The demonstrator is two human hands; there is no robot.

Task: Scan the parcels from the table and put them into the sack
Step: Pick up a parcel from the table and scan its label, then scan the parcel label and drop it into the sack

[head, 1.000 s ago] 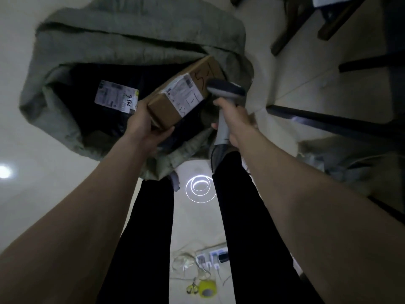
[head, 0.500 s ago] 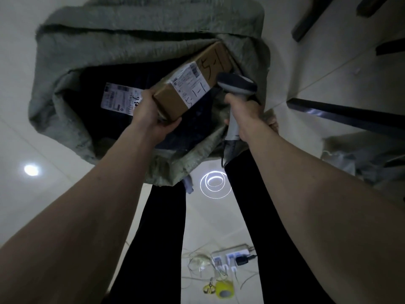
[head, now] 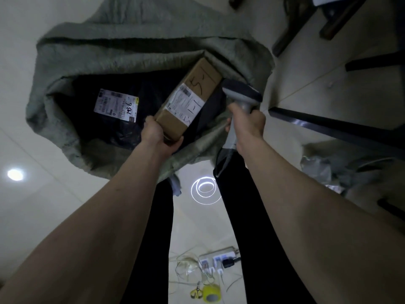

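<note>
A brown cardboard parcel with a white shipping label and black marker writing is tilted over the mouth of the grey-green sack. My left hand grips its near end. My right hand holds the grey barcode scanner by its handle, with the scanner head right beside the parcel's far right side. Inside the sack lies a dark parcel with a white label marked in black.
Dark table legs and chair legs stand to the right on the pale tiled floor. A crumpled grey bag lies at the right. A power strip, loose cords, scissors and a yellow tape roll lie near my feet.
The parcel has moved a little farther in over the sack's mouth, and the scanner stays beside it. My view has shifted slightly.
</note>
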